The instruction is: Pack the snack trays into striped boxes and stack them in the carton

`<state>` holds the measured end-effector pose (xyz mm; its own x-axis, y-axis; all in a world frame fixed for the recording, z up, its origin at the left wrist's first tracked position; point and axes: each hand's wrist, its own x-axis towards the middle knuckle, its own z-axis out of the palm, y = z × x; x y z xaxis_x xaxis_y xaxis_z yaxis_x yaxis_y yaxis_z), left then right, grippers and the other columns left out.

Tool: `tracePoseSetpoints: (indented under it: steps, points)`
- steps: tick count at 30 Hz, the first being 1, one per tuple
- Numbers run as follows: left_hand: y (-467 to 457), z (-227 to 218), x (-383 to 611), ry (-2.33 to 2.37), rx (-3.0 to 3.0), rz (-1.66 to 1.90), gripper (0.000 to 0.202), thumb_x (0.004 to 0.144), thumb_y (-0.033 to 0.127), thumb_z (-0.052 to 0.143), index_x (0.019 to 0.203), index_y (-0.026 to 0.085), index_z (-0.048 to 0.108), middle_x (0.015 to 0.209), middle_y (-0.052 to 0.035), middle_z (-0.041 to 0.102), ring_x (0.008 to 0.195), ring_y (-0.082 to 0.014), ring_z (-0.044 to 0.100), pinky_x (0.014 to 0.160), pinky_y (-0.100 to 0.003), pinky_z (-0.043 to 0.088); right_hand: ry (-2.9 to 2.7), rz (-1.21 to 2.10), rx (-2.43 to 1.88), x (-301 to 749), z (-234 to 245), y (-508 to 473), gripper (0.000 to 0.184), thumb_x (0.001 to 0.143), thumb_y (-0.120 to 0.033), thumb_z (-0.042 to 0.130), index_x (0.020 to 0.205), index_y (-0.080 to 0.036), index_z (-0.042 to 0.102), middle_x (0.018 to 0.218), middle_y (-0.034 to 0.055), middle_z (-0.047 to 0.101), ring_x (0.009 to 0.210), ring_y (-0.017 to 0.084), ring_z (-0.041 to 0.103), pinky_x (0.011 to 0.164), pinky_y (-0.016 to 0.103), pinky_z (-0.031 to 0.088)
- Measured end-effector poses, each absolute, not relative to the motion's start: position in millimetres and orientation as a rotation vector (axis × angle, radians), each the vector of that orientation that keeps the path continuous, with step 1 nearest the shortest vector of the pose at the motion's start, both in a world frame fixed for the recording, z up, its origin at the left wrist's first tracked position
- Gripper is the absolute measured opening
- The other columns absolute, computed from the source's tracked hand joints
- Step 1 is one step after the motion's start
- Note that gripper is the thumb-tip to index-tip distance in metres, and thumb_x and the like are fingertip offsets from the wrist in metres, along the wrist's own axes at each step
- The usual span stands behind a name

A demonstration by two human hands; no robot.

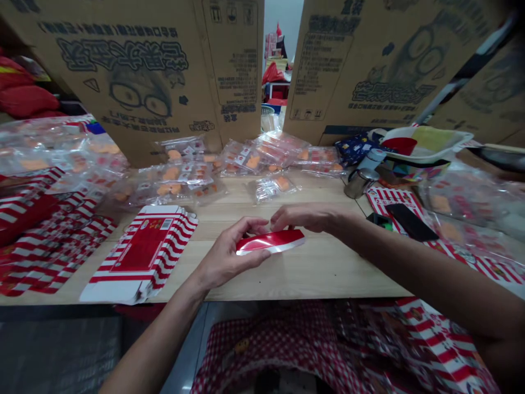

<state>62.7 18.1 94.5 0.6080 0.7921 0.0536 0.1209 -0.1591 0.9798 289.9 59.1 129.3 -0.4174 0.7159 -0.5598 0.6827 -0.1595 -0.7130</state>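
Observation:
Above the middle of the table, a small red-and-white carton (273,241) lies in the grip of my left hand (229,251), thumb along its near side and fingers behind. My right hand (301,216) is bent over the carton's far side, its fingertips close to the left fingers. Whether the right fingers hold part of the carton is hidden. To the left lies a stack of flattened red-and-white striped cartons (143,246). Beyond my hands is a clear plastic bag (274,187) with orange pieces and a white packet inside.
Several more clear bags (176,180) line the back, against large cardboard boxes (164,71). Striped cartons (49,241) heap at the far left. At right are a metal-and-clear bottle (361,180), a black phone (411,221) and a white tray (447,137).

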Motion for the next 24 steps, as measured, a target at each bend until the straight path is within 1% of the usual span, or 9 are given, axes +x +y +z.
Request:
tracePoseSetpoints:
  steps: [3,7,11,15,16,18,20,22,24]
  points:
    - [13,96,62,0.771,1.666,0.693,0.052,0.080,0.033,0.078,0.127,0.019,0.059,0.122,-0.0072,0.066,0.111,-0.0214,0.061,0.097,-0.032,0.049,-2.065,1.656,-1.793,285,137,54,0.010,0.078,-0.027,0.063,0.079,-0.018,0.067,0.076,0.0004,0.058,0.063,0.013,0.046,0.054,0.026,0.031]
    - [11,94,60,0.768,1.677,0.691,0.054,0.079,0.033,0.080,0.126,0.020,0.060,0.121,-0.0070,0.068,0.111,-0.0221,0.063,0.097,-0.032,0.049,-2.089,1.700,-1.627,289,135,50,0.019,0.085,-0.034,0.061,0.082,-0.017,0.069,0.083,0.0034,0.064,0.074,0.015,0.053,0.065,0.027,0.039]
    - [19,91,57,0.826,1.675,0.744,0.049,0.081,0.036,0.079,0.124,0.020,0.063,0.119,-0.0074,0.069,0.111,-0.0230,0.064,0.096,-0.032,0.049,-2.314,1.216,-1.463,302,135,43,0.025,0.090,-0.036,0.058,0.103,-0.017,0.070,0.095,0.0068,0.068,0.083,0.018,0.058,0.070,0.027,0.042]
    - [35,91,57,0.778,1.607,0.774,0.046,0.085,0.039,0.074,0.126,0.021,0.065,0.128,-0.0089,0.069,0.117,-0.0246,0.064,0.100,-0.034,0.048,-2.566,0.865,-1.050,306,139,27,0.033,0.092,-0.028,0.056,0.123,-0.020,0.066,0.118,0.0093,0.068,0.098,0.020,0.061,0.082,0.030,0.044]
    - [39,92,57,0.745,1.584,0.755,0.049,0.084,0.040,0.075,0.128,0.021,0.064,0.128,-0.0088,0.069,0.116,-0.0248,0.064,0.099,-0.034,0.048,-2.577,0.750,-1.048,305,138,24,0.031,0.091,-0.024,0.056,0.120,-0.019,0.068,0.114,0.0094,0.069,0.095,0.020,0.061,0.081,0.030,0.044]
    - [46,94,58,0.700,1.572,0.698,0.057,0.078,0.039,0.080,0.130,0.022,0.063,0.125,-0.0078,0.070,0.113,-0.0243,0.065,0.094,-0.032,0.050,-2.501,0.525,-1.169,302,135,22,0.022,0.088,-0.014,0.054,0.100,-0.017,0.072,0.088,0.0066,0.070,0.074,0.015,0.057,0.069,0.028,0.040]
    - [51,94,62,0.707,1.581,0.675,0.055,0.075,0.038,0.082,0.126,0.021,0.066,0.117,-0.0064,0.072,0.103,-0.0218,0.067,0.086,-0.028,0.050,-2.419,0.459,-1.271,299,130,26,0.021,0.087,-0.010,0.052,0.079,-0.016,0.070,0.064,0.0011,0.060,0.057,0.011,0.046,0.059,0.026,0.033]
    - [54,93,69,0.763,1.552,0.744,0.040,0.080,0.038,0.077,0.114,0.018,0.072,0.103,-0.0052,0.074,0.089,-0.0180,0.066,0.076,-0.025,0.048,-2.366,0.452,-1.294,297,125,33,0.022,0.087,-0.010,0.052,0.074,-0.016,0.069,0.057,-0.0010,0.055,0.053,0.010,0.041,0.056,0.026,0.029]
    - [58,90,77,0.827,1.477,0.847,0.030,0.081,0.038,0.074,0.101,0.015,0.075,0.087,-0.0033,0.072,0.076,-0.0149,0.063,0.068,-0.024,0.045,-2.329,0.397,-1.280,295,120,39,0.023,0.088,-0.012,0.051,0.079,-0.015,0.072,0.060,0.0000,0.057,0.055,0.010,0.044,0.057,0.025,0.030]
